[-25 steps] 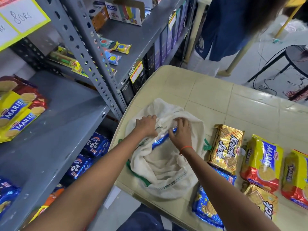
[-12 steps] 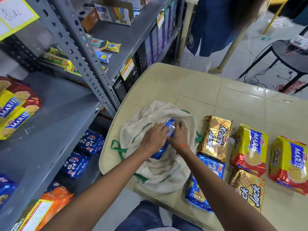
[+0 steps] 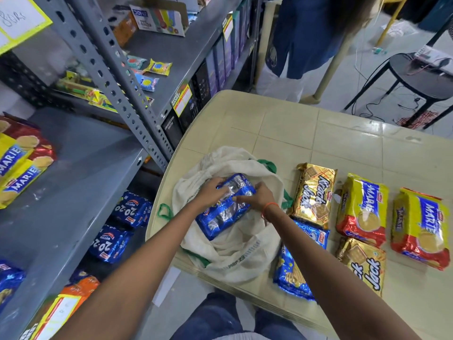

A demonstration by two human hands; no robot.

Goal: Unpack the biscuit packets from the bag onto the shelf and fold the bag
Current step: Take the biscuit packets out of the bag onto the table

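Both my hands are on one blue biscuit packet, which lies over the open mouth of the cream cloth bag at the near left corner of the beige surface. My left hand closes its grip over the packet's upper left edge, fingers curled onto the foil. My right hand closes its grip on the packet's right side, fingers laid across the top face. The bag sits crumpled beneath the packet, its green handles showing at the sides. To the right of the bag, laid flat on the surface, are a gold Krack Jack packet, two yellow-and-red Marie packets side by side, a second Krack Jack packet nearer to me, and another blue packet partly under my right forearm. The grey metal shelf stands to my left, with Marie packets at its left end.
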